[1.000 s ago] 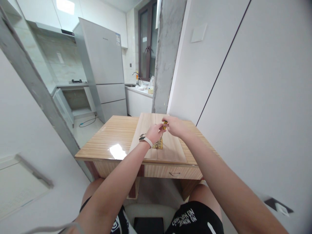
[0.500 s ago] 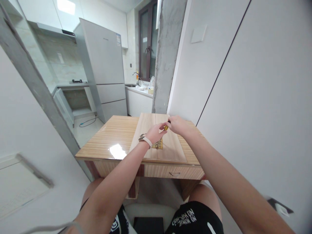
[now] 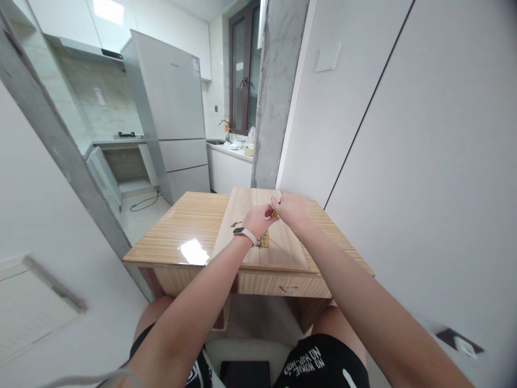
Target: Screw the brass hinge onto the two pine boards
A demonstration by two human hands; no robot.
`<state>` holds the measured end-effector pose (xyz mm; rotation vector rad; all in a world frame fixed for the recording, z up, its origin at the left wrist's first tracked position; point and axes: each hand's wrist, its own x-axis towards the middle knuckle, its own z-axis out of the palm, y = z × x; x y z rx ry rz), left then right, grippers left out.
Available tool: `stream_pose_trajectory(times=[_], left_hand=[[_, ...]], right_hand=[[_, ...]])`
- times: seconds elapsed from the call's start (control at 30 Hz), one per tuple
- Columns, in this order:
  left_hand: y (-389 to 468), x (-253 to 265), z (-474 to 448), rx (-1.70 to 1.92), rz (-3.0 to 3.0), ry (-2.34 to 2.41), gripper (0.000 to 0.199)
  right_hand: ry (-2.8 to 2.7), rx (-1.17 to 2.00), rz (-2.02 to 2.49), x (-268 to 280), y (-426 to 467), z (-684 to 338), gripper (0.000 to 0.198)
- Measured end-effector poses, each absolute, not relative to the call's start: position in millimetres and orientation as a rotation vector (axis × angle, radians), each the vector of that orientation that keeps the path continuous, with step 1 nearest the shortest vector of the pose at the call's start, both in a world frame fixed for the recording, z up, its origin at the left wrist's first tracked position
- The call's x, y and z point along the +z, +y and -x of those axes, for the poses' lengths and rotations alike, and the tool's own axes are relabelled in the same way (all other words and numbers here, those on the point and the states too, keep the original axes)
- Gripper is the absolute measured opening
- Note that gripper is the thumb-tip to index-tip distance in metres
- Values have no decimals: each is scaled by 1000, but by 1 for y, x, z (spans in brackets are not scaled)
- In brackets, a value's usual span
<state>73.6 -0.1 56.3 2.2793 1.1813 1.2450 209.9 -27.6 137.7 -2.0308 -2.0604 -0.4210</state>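
Holding the yellow-handled tool [image 3: 274, 214] above the hinge [image 3: 265, 240], we have our left hand [image 3: 257, 219] pinched around it and our right hand [image 3: 294, 209] now clasped farther over its top, hiding more yellow, which suggests a turning stroke.

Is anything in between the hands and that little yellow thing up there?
Nothing that I can see. The left hand and right hand are both right on the yellow thing, though they hide much of it.
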Motion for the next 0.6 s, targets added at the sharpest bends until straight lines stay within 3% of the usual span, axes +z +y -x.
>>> stream_pose_trajectory(times=[0.1, 0.23, 0.4, 0.6], left_hand=[[4, 56, -69, 1218, -2327, 1186, 17], [10, 53, -60, 1212, -2313, 1204, 18], [10, 53, -61, 1162, -2403, 1156, 15], [9, 55, -65, 1083, -2419, 1106, 20]], right_hand=[[-2141, -338, 1989, 141, -28, -209, 66], [-2325, -215, 1724, 144, -27, -216, 37], [-2422, -276, 1514, 145, -22, -223, 21], [-2446, -388, 1632, 148, -23, -223, 23]])
